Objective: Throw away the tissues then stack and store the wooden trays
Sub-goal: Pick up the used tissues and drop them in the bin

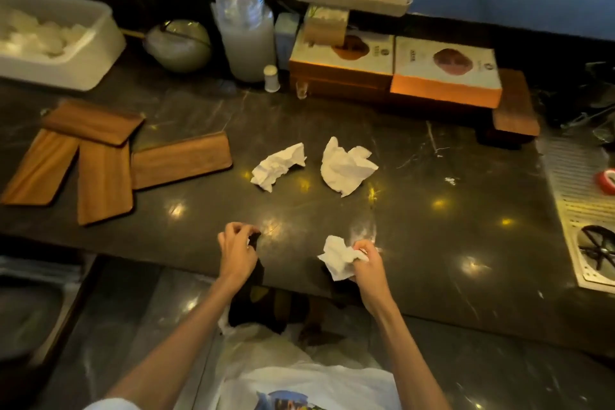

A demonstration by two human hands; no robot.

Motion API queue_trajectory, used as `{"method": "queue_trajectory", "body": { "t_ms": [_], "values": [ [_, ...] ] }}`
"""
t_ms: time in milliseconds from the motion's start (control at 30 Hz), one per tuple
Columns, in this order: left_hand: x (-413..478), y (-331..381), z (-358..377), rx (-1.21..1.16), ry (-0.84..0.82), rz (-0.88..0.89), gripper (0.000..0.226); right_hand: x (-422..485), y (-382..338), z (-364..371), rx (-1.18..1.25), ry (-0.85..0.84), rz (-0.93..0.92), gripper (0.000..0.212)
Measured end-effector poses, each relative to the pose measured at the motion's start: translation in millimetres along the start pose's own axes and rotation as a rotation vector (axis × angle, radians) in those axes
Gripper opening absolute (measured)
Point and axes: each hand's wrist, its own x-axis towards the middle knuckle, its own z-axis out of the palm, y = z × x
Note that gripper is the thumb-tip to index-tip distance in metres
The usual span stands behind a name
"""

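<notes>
- Clamped in our right hand [366, 263] is one crumpled tissue [337, 258]: thumb and fingers pinch its near side while the loose end flares out to the left, above the front of the dark counter [432, 226].
- Our left hand [236, 248] hovers near the counter's front edge with its fingers curled in; something small and pale shows at the fingertips, but we cannot tell whether it is a scrap of tissue or whether the hand holds anything at all.
- Two more crumpled tissues lie loose mid-counter, the left tissue [279, 166] and the right tissue [346, 166], close together but apart, both farther out than our hands.
- We judge the pinch suits the job: soft paper needs only a light bunching grip, and holding it near the front edge keeps it ready for disposal. No bin shows itself clearly; the white plastic bag [299, 373] below us may serve, though we cannot be sure.
- Four wooden trays [179, 160] sit at the left of the counter, fanned and partly overlapping, not squared into a stack, so we take that step as not begun.
- Further wooden trays [515, 110] appear stacked at the far right behind the orange boxes [446, 76], perhaps where the others belong.
- Next, we think, comes gathering the two loose tissues.
</notes>
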Motion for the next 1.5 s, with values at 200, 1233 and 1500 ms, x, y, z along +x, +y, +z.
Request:
{"method": "queue_trajectory", "body": {
  "t_ms": [200,1233,1500],
  "values": [
    [-59,-53,-15,-0.091,0.027,0.001,0.034,-28,18,47,0.448,-0.285,0.261,0.034],
    [-168,-358,14,-0.859,-0.167,-0.698,0.024,-132,272,231,0.906,0.037,0.587,0.057],
    [-99,-388,132,-0.625,-0.239,-0.435,0.036,-53,361,201,0.572,0.092,0.423,0.023]
  ]
}}
